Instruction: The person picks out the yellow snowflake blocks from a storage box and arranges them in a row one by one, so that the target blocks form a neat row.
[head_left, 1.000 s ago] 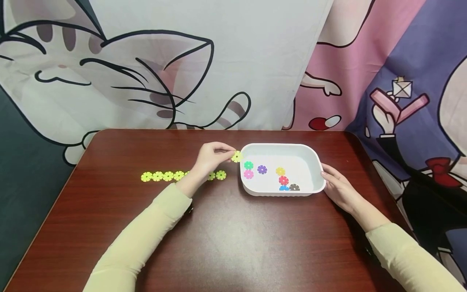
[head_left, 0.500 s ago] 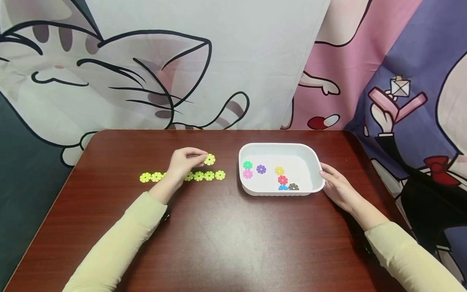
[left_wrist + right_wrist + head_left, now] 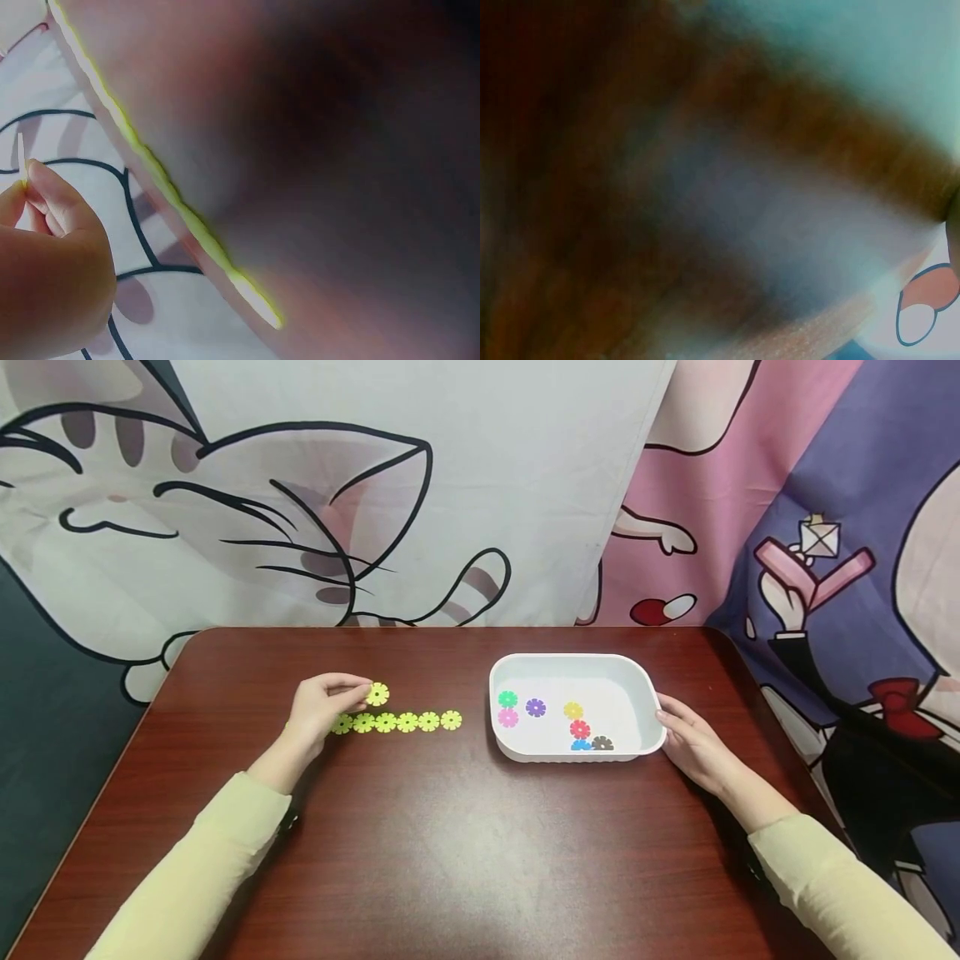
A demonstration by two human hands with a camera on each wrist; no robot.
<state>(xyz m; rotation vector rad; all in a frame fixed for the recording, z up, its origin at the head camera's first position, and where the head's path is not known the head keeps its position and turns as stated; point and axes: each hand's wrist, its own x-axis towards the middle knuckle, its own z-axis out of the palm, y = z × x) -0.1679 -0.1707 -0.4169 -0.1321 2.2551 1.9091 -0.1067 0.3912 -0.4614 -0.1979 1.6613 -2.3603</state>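
My left hand (image 3: 315,708) pinches a yellow-green flower-shaped plastic disc (image 3: 378,694) between thumb and fingertips, above the table. The disc shows edge-on in the left wrist view (image 3: 22,156). Just below that hand lies a straight row of similar yellow-green flower discs (image 3: 407,722); the hand hides most of its left end. My right hand (image 3: 697,743) holds the right side of a white plastic basin (image 3: 637,693), thumb at the rim. Inside are loose flower discs: green, pink, purple (image 3: 536,707), orange-yellow, red (image 3: 580,729), blue and dark grey. The right wrist view is mostly blurred.
Everything stands on a brown wooden table (image 3: 450,852) with rounded far corners. Behind its far edge hangs a cloth (image 3: 525,468) printed with cartoon figures.
My left hand has carried the yellow-green disc leftward from beside the basin's left rim to above the left part of the row. The right hand stays at the basin.
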